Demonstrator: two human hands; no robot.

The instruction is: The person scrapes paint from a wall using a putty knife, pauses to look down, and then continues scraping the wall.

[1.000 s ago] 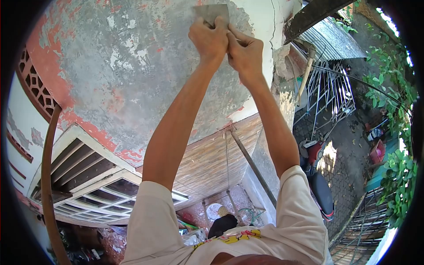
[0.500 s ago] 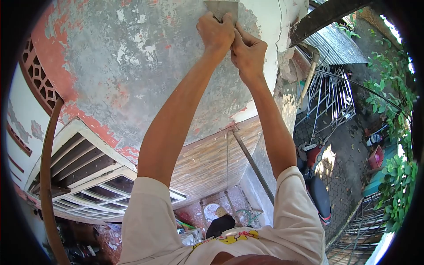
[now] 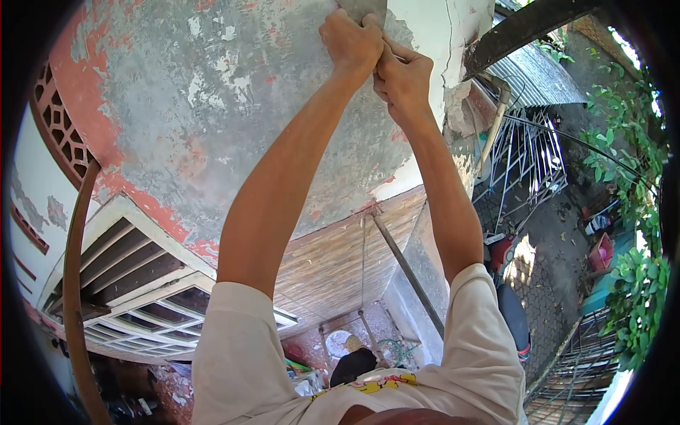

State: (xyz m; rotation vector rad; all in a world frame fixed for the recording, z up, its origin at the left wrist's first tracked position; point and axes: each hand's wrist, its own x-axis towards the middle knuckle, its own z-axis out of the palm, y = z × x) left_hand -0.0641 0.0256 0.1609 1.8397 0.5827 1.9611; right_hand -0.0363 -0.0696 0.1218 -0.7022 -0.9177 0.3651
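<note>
A flat grey scraper blade (image 3: 367,8) lies against the wall (image 3: 212,106), whose red and white paint is patchy over grey. My left hand (image 3: 350,41) is closed on the scraper from below, its fingers and thumb at the blade's lower edge. Just to the right and slightly lower, my right hand (image 3: 404,73) is closed and touches my left hand, gripping the scraper's handle, which is mostly hidden by the fingers. Both arms reach up from the lower part of the view.
A white window frame (image 3: 152,304) and a brown pole (image 3: 74,283) stand at left. A dark beam (image 3: 524,35) juts in at upper right, above metal rods (image 3: 528,163). A slanted pole (image 3: 407,269) and a motorbike seat (image 3: 511,319) are below.
Both hands and the scraper have shifted slightly to the right along the wall; the blade's top is now cut off by the frame edge. The grip looks the same.
</note>
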